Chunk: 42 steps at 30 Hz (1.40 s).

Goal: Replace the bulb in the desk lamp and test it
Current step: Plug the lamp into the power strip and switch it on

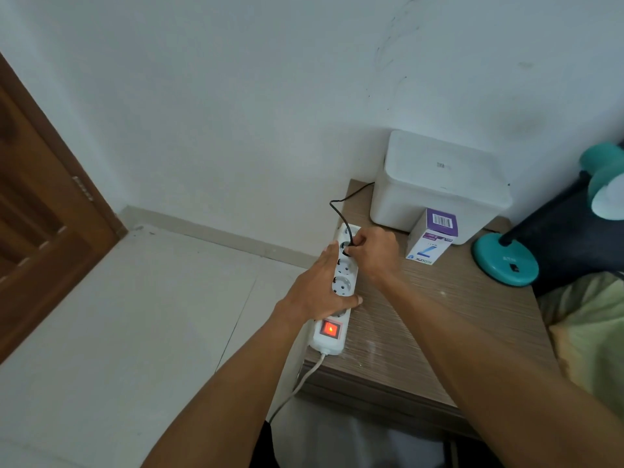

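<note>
A white power strip (343, 285) lies along the left edge of the wooden bedside table (439, 315), its red switch (330, 329) lit. My left hand (320, 285) grips the strip from the left side. My right hand (369, 248) pinches a black plug (346, 248) at a socket near the strip's far end; its black cord (341, 211) loops back behind the table. The teal desk lamp stands at the right, with its round base (504, 260) on the table and its head (606, 187) at the frame edge. A white and purple bulb box (432, 236) stands upright nearby.
A white square container (439, 177) sits at the back of the table against the wall. The strip's white cable (300, 383) hangs off the table's front left corner. A brown door (44, 214) is at the left and bedding (587, 325) at the right.
</note>
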### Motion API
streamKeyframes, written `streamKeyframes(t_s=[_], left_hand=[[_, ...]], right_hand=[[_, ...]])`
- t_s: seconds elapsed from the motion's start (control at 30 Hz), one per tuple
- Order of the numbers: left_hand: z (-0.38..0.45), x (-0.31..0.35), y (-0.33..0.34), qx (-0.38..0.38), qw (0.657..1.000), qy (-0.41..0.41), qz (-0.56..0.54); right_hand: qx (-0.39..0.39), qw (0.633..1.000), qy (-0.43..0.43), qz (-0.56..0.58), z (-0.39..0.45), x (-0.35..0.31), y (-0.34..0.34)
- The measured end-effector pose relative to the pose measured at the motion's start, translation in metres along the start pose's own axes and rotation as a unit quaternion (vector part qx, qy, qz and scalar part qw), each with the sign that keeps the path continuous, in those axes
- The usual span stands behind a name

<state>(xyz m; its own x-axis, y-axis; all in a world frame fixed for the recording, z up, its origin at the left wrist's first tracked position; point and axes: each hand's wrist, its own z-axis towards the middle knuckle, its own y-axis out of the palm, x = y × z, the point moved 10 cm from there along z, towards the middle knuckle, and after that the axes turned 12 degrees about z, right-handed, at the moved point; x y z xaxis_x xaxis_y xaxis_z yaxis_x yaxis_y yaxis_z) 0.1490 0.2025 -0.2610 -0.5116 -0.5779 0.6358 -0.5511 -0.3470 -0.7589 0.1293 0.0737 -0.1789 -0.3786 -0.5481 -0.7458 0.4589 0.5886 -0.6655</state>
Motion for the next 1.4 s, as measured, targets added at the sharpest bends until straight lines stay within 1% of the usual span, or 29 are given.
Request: streamKeyframes(t_s=[0.23, 0.33, 0.47, 0.57, 0.63, 0.7, 0.8, 0.87, 0.93, 1.0, 1.07, 1.13, 1.23, 1.4], left_hand=[[-0.001, -0.002, -0.001, 0.006, 1.0, -0.004, 0.004], [0.0, -0.004, 0.0, 0.007, 1.0, -0.007, 0.02], [-0.004, 0.002, -0.003, 0.002, 0.999, -0.008, 0.039], [-0.006, 0.007, -0.006, 0.0, 0.999, -0.006, 0.049], [-0.008, 0.011, -0.008, -0.004, 0.998, -0.006, 0.069], [-0.009, 0.013, -0.011, 0.005, 0.995, -0.009, 0.097], [-0.015, 0.022, -0.011, 0.006, 0.984, -0.015, 0.179], [-0.024, 0.037, -0.014, 0.034, 0.972, -0.002, 0.231], [-0.032, 0.061, -0.014, 0.073, 0.959, 0.037, 0.27], [-0.039, 0.084, -0.003, 0.081, 0.95, 0.066, 0.295], [-0.041, 0.107, 0.018, 0.065, 0.943, 0.096, 0.312], [-0.038, 0.132, 0.043, 0.042, 0.938, 0.126, 0.319], [-0.026, 0.168, 0.079, 0.009, 0.943, 0.147, 0.298], [0.011, 0.221, 0.124, -0.011, 0.949, 0.175, 0.263]], right_hand=[[0.006, 1.0, 0.008, -0.022, -0.001, -0.001, 0.001], [-0.003, 1.0, 0.014, -0.024, -0.002, -0.003, 0.001], [-0.046, 0.998, 0.033, -0.023, 0.003, -0.003, 0.001], [-0.093, 0.996, 0.014, -0.005, -0.005, -0.002, -0.002], [-0.102, 0.995, -0.006, -0.006, -0.019, 0.0, -0.009], [-0.093, 0.995, -0.017, -0.018, -0.035, 0.006, -0.02], [-0.089, 0.995, -0.005, -0.046, -0.057, 0.027, -0.038], [-0.077, 0.995, 0.008, -0.068, -0.067, 0.045, -0.054], [-0.072, 0.994, 0.019, -0.078, -0.076, 0.064, -0.072], [-0.074, 0.993, 0.023, -0.085, -0.086, 0.084, -0.088], [-0.065, 0.992, 0.017, -0.11, -0.095, 0.103, -0.105], [-0.052, 0.99, 0.032, -0.131, -0.103, 0.125, -0.123], [-0.035, 0.987, 0.053, -0.145, -0.111, 0.16, -0.15], [-0.012, 0.985, 0.052, -0.163, -0.107, 0.217, -0.184]])
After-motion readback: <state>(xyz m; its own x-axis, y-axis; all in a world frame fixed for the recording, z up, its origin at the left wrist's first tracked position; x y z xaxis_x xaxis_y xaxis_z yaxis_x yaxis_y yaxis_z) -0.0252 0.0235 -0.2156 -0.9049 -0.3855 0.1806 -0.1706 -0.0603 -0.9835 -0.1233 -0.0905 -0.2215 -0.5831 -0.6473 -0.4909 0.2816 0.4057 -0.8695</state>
